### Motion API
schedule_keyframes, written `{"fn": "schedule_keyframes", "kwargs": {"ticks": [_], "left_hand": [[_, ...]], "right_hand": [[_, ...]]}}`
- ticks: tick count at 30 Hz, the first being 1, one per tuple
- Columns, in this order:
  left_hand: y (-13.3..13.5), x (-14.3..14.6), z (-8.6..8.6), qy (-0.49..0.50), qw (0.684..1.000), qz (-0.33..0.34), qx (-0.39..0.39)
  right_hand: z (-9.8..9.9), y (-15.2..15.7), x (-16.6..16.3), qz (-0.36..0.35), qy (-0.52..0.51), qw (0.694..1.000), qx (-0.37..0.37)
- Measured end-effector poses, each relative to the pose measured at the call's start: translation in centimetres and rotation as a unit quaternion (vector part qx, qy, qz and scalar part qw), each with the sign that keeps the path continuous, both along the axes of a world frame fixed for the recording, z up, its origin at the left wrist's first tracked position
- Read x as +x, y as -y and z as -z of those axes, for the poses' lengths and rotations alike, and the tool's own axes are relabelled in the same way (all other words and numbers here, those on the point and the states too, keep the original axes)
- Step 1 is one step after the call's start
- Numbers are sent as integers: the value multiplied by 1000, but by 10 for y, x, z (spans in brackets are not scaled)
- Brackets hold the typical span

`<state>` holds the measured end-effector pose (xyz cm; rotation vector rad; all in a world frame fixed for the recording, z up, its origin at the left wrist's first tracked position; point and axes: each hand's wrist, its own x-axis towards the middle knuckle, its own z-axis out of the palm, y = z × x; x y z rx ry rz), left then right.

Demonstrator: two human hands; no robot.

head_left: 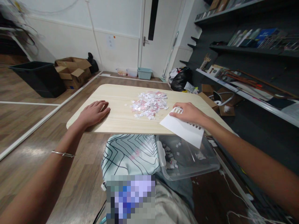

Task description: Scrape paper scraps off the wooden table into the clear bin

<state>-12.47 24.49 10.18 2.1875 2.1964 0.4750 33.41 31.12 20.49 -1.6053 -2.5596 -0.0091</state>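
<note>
From my remote seat I saw the right hand [188, 112] pressing flat on a white sheet [184, 129] at right of centre — fingers spread, gripping nothing — so the sheet overhung the table [112, 119] edge above the clear plastic bin [189, 161], which already held some scraps. The paper scraps [149, 105] lay heaped at frame centre, just left of the sheet. The left hand [94, 112] rested open, palm down, at centre left — probably steadying the tabletop.

A white sheet of paper [181, 129] with a comb-like cut edge lies flat at the right front edge of the bench, one corner hanging over it. The right hand [188, 112] rests on its upper part.
</note>
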Motion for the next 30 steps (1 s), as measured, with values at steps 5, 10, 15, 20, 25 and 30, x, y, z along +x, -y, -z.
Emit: {"fn": "schedule_keyframes", "kwargs": {"ticks": [5, 10, 15, 20, 25, 30], "left_hand": [[-1, -1, 2, 4, 1000, -9, 3], [-2, -3, 2, 5, 1000, -7, 8], [-1, -3, 1, 11, 1000, -8, 3], [-1, -1, 0, 11, 1000, -10, 4], [-1, 0, 1, 10, 1000, -14, 5], [-1, -2, 2, 18, 1000, -10, 5]], "right_hand": [[-8, -5, 1, 25, -10, 999, 20], [-4, 1, -3, 29, 4, 1000, -1], [4, 16, -11, 37, 12, 999, -10], [5, 37, -25, 61, 22, 998, -11], [4, 54, -40, 55, 28, 998, -21], [2, 74, -57, 20, 38, 999, -31]]}}
